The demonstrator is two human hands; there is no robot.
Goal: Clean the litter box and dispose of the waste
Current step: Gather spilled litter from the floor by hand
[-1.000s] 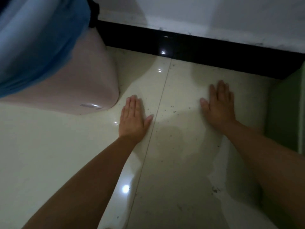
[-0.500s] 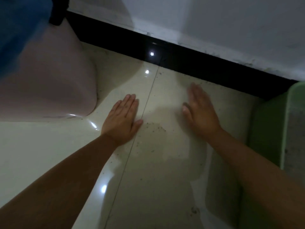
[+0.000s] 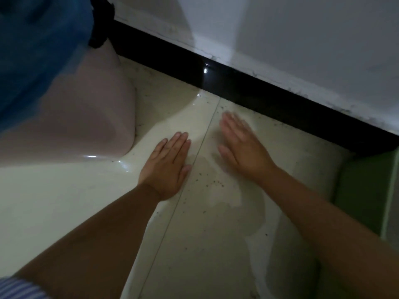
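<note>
My left hand (image 3: pixel 166 165) lies flat, palm down, on the pale floor tiles (image 3: pixel 64 201), fingers straight and together. My right hand (image 3: pixel 244 149) is also flat with straight fingers on the floor, blurred by motion. Small dark litter grains (image 3: pixel 212 182) are scattered on the tile between and below the two hands. A pink bin (image 3: pixel 82 126) lined with a blue bag (image 3: pixel 36 52) stands at the left. The green litter box (image 3: pixel 367 190) shows at the right edge, only partly in view.
A black skirting board (image 3: pixel 259 91) runs along the white wall (image 3: pixel 302 39) behind the hands. A tile joint (image 3: pixel 172 216) runs between the hands toward me. My striped sleeve (image 3: pixel 19 288) shows at the bottom left.
My right hand has slid left across the floor toward my left hand, and litter grains have gathered between them. The view has shifted, so the pink bin looks larger.
</note>
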